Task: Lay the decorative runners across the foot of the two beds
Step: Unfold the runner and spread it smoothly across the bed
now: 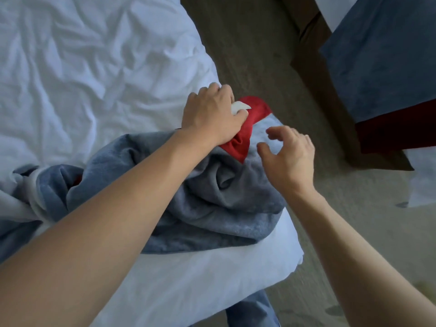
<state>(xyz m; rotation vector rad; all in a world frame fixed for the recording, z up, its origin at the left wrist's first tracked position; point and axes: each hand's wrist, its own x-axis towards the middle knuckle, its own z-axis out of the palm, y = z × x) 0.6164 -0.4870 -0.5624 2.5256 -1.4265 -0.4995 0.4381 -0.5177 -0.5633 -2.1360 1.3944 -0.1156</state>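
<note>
A blue-grey runner [212, 206] with a red underside lies bunched up on the foot corner of the near bed [77, 74], which has a rumpled white cover. My left hand [212, 114] grips the runner's red end together with a small white tag near the bed's right edge. Just to the right, my right hand [290, 156] hovers above the runner with its fingers spread and loosely bent, holding nothing. A second runner [382, 67], blue with a dark red edge, lies flat across the other bed at the upper right.
A strip of grey-brown carpet [254, 50] runs between the two beds. The second bed's dark wooden frame [328, 105] borders that strip on the right. A piece of blue cloth [252, 310] shows below the near bed's bottom edge.
</note>
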